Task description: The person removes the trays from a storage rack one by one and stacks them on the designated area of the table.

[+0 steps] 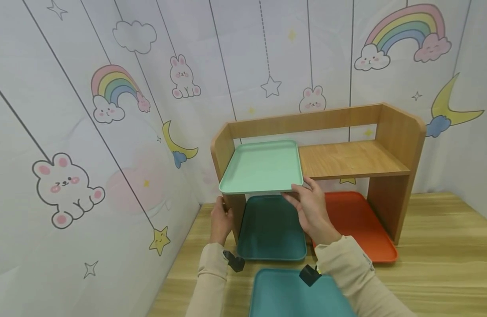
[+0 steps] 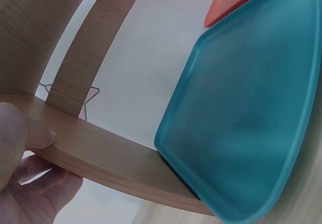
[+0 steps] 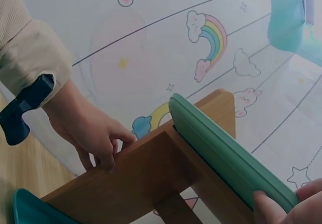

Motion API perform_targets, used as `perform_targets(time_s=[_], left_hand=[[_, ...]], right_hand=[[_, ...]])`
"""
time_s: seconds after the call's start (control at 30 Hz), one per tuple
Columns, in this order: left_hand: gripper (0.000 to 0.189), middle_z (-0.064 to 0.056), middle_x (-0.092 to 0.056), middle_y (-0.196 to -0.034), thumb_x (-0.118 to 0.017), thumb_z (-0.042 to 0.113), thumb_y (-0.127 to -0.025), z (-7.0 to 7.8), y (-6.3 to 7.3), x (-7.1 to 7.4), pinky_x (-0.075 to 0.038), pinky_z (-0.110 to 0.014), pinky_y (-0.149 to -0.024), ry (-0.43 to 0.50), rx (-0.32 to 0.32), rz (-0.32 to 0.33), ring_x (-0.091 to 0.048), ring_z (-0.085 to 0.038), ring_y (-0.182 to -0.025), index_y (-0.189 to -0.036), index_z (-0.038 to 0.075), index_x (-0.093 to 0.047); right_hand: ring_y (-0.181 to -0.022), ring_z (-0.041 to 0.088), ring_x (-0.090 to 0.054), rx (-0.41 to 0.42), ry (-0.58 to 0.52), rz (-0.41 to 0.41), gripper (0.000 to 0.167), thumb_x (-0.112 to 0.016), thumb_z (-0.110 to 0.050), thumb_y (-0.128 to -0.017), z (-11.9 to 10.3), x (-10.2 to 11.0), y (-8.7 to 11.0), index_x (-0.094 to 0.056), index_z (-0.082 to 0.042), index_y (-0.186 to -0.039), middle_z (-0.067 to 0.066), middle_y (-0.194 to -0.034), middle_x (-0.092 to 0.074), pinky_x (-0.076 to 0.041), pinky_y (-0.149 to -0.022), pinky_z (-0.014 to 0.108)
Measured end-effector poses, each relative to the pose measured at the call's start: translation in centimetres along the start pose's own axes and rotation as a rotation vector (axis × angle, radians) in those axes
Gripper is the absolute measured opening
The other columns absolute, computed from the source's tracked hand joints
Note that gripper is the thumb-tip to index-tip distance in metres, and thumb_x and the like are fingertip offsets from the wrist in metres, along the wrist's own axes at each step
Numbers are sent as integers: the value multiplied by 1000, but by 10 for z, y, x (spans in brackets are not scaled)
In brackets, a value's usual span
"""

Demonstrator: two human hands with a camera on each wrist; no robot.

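Observation:
A mint green tray (image 1: 263,167) lies on the left part of the upper board of a small wooden desk shelf (image 1: 354,158). My right hand (image 1: 312,211) pinches the tray's front right corner, thumb on one face and fingers on the other in the right wrist view. Lower down, my left hand (image 1: 221,220) grips the front edge of the shelf's left side panel (image 2: 115,158), thumb inside and fingers outside. Under the upper board, a dark teal tray (image 1: 272,229) sits between the hands, beside the left panel.
A red-orange tray (image 1: 356,220) lies in the lower right part of the shelf. Nearer to me, a blue-teal tray (image 1: 294,295) rests on the wood-grain table (image 1: 437,264), partly under my right sleeve. A patterned white wall cloth (image 1: 120,185) hangs close at left and behind.

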State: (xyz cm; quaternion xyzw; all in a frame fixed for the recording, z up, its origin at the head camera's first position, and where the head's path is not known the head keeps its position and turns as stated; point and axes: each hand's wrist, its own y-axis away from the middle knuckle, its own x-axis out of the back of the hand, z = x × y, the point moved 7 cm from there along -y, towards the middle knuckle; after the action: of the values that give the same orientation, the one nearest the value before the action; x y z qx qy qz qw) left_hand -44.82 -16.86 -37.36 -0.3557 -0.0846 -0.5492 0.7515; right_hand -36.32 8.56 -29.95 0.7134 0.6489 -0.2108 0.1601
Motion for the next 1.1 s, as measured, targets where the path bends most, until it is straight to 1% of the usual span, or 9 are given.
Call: perform_targets(time_s=[0.17,0.37,0.43,0.5,0.57,0.63,0.73,0.93,1.1], left_hand=[[27,-20,-62,-116,-54,0,-93,-1,-1,-1,-54,-47,-86,8,2,-3,-64,-32,-102,-118,4,-49],[24,-21,-64,-109,-56,-3,-90,1,-1,-1,-56,-46,-81,-4,-62,33,-65,-32,-96,-114,2,-51],[23,-22,-65,-105,-56,-5,-89,2,-1,0,-56,-46,-78,-15,-86,50,-66,-33,-92,-111,0,-51],[23,-22,-65,-102,-56,-6,-88,2,-1,1,-56,-45,-76,-14,-96,58,-66,-32,-89,-109,0,-51],[22,-22,-65,-99,-57,-6,-88,3,-1,2,-56,-45,-74,-16,-99,64,-65,-32,-87,-108,0,-51],[22,-22,-65,-97,-56,-6,-87,3,-1,2,-56,-45,-73,-20,-99,65,-65,-32,-85,-108,0,-51],[23,-21,-65,-96,-57,-7,-87,3,-1,2,-55,-45,-73,-14,-99,63,-65,-32,-85,-108,0,-51],[23,-22,-64,-95,-56,-9,-84,5,0,3,-55,-45,-71,-4,-124,68,-65,-33,-84,-106,-2,-50],[22,-21,-64,-97,-56,-8,-85,3,0,3,-55,-45,-73,4,-98,44,-65,-33,-86,-105,-1,-50]], right_hand=[[-120,26,-50,8,-38,7,64,-43,-1,-98,0,2,4,-13,-11,-153,15,-147,-36,-49,-96,37],[-110,20,-53,8,-71,4,63,-42,-2,-98,-6,8,12,-14,-12,-154,14,-147,-35,-48,-98,38],[-113,21,-52,6,-79,-3,62,-42,-2,-98,-9,10,15,-14,-11,-153,14,-148,-35,-48,-98,38],[-118,23,-50,7,-82,-13,61,-41,-2,-99,-11,12,17,-15,-10,-153,14,-150,-34,-48,-97,37],[-124,25,-48,10,-79,-21,60,-41,-2,-99,-13,14,19,-17,-9,-153,14,-151,-34,-49,-96,37],[-127,26,-48,15,-72,-27,58,-41,-2,-99,-15,16,20,-19,-8,-152,14,-151,-33,-50,-94,36],[-126,25,-49,21,-62,-28,57,-41,-2,-98,-16,19,21,-21,-8,-152,14,-151,-34,-51,-92,35],[-122,22,-52,26,-46,-38,57,-40,-1,-98,-18,23,25,-23,-9,-151,13,-151,-35,-51,-92,35],[-121,21,-53,22,-44,-54,56,-40,-2,-98,-22,26,31,-24,-8,-151,13,-151,-35,-50,-93,34]])
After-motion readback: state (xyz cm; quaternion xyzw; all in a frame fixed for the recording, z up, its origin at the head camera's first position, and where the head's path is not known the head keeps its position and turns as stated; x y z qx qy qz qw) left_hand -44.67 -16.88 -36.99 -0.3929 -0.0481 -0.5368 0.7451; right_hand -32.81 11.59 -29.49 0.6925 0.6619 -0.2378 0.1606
